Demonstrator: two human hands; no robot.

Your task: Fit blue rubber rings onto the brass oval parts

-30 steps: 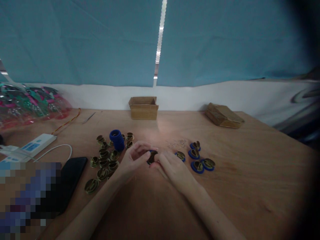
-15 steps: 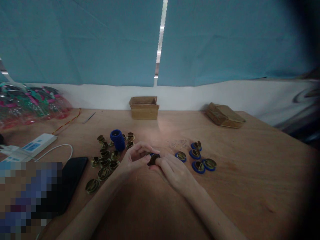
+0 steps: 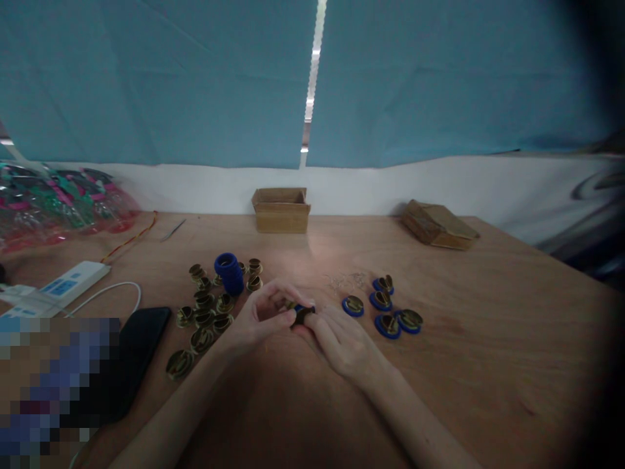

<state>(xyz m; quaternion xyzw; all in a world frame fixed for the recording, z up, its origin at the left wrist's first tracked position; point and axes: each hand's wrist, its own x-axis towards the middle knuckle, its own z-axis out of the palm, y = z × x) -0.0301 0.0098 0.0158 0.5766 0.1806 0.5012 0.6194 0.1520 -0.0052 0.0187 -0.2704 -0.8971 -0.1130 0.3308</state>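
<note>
Both hands meet over the table around a small brass-coloured round fitting (image 3: pixel 303 317) with a bit of blue ring showing on it. My left hand (image 3: pixel 261 316) pinches its left side between thumb and fingers. From the right, my right hand (image 3: pixel 339 339) grips the same piece, its fingers hiding much of it. Left of my hands lie several loose brass-coloured fittings (image 3: pixel 204 317) without rings, and among them stands a stack of blue rings (image 3: pixel 229 273). To the right rest several fittings with blue rings (image 3: pixel 388 326) around them.
Thin clear strands (image 3: pixel 349 281) lie beyond my right hand. An open cardboard box (image 3: pixel 282 218) stands at the back, another carton (image 3: pixel 437 225) at the back right. On the left are a black phone (image 3: pixel 141 345), a white power strip (image 3: pixel 73 286) and bagged bottles (image 3: pixel 63 202).
The fitting has turned a little between my fingers and shifted slightly right. My left fingertips have shifted on it; both hands still hold it.
</note>
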